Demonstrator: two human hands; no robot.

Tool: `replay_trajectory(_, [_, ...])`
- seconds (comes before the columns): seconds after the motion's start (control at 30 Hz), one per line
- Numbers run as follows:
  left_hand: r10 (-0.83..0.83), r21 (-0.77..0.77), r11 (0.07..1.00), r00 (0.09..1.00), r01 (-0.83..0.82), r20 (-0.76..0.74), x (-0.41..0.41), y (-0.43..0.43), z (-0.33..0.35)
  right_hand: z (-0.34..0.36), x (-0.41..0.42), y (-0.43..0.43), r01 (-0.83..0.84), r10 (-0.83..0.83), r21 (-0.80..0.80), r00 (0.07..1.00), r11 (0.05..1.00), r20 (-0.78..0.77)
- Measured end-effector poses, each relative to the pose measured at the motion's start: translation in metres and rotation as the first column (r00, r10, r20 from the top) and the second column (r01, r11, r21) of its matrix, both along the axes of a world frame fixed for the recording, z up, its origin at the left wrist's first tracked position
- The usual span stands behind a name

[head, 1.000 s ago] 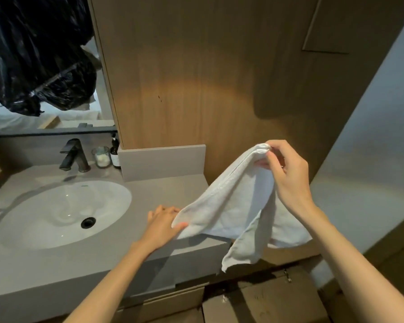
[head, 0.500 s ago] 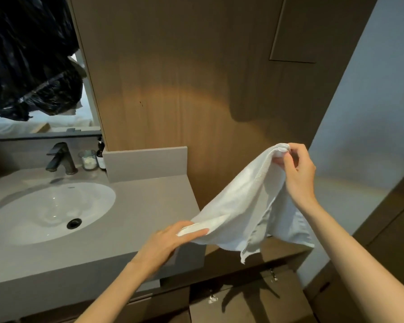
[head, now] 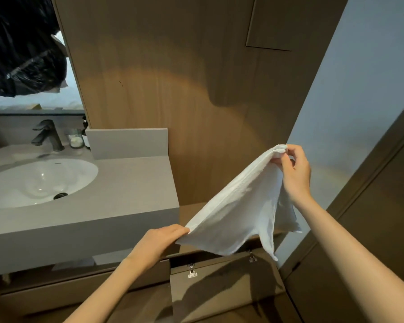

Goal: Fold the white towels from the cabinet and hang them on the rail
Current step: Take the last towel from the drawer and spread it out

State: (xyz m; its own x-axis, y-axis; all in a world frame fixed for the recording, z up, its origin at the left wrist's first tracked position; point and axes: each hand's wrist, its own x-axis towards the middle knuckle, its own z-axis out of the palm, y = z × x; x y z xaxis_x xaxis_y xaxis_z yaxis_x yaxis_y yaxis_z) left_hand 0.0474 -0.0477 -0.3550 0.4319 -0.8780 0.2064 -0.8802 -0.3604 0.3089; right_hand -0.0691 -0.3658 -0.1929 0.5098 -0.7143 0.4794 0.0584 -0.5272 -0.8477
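A dark faucet (head: 47, 134) stands behind the white sink (head: 14, 197) on the grey counter (head: 131, 194).

Soft cloth towel (head: 238, 206); glossy sink (head: 40, 180); wood wall (head: 173, 78).

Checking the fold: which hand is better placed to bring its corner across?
Likely the left hand: it holds the low corner of the towel and can lift it to the raised right hand.

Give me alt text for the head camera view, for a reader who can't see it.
Two bare hands hold a white towel stretched in the air beside a grey vanity counter: the right hand pinches its upper corner, the left hand holds its lower corner. A white sink and dark faucet sit at left.
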Motion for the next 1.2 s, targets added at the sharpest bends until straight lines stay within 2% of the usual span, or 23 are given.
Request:
replay_trajectory(0.07, [-0.05, 0.015, 0.999, 0.993, 0.049, 0.11, -0.016, -0.002, -0.001, -0.007, -0.006, -0.004, -0.012, 0.012, 0.011, 1.0, 1.0, -0.001])
replay_trajectory(0.17, [-0.04, 0.104, 0.994, 0.993, 0.028, 0.111, -0.033, -0.005, -0.004, -0.013, -0.011, -0.002, -0.042, 0.042, -0.002, 0.999, 0.999, 0.002])
replay_trajectory(0.33, [0.074, 0.16, 0.984, 0.996, -0.082, 0.055, -0.042, -0.002, -0.027, -0.017, -0.017, 0.012, -0.076, 0.075, -0.116, 0.997, 0.99, -0.018])
replay_trajectory(0.47, [0.211, 0.13, 0.966, 0.972, -0.223, 0.104, -0.036, 0.016, -0.025, -0.017, -0.026, 0.012, -0.048, 0.048, -0.118, 0.999, 0.992, 0.001])
replay_trajectory(0.6, [0.319, 0.038, 0.94, 0.911, -0.34, 0.26, -0.025, 0.027, -0.006, -0.025, -0.032, 0.009, -0.021, 0.02, -0.067, 1.0, 0.997, -0.011])
replay_trajectory(0.77, [0.521, -0.157, 0.854, 0.82, -0.497, 0.239, 0.004, 0.037, 0.031, -0.044, -0.032, 0.006, 0.004, -0.004, -0.003, 0.999, 1.0, -0.05])
replay_trajectory(0.9, [0.596, -0.332, 0.778, 0.793, -0.533, 0.124, 0.016, 0.049, 0.068, -0.061, -0.026, 0.012, 0.062, -0.06, 0.102, 0.998, 0.993, -0.018])
replay_trajectory(1.0, [0.621, -0.521, 0.676, 0.784, -0.52, 0.023, 0.016, 0.055, 0.09, -0.069, -0.013, 0.03, 0.109, -0.116, 0.201, 0.993, 0.974, 0.024])
replay_trajectory(1.07, [0.651, -0.529, 0.647, 0.759, -0.549, 0.009, 0.022, 0.066, 0.095, -0.074, -0.001, 0.043, 0.069, -0.077, 0.239, 0.997, 0.968, 0.024])
replay_trajectory(1.2, [0.694, -0.417, 0.674, 0.715, -0.609, 0.078, 0.044, 0.107, 0.09, -0.088, 0.023, 0.071, -0.035, 0.05, 0.215, 0.997, 0.976, -0.064])
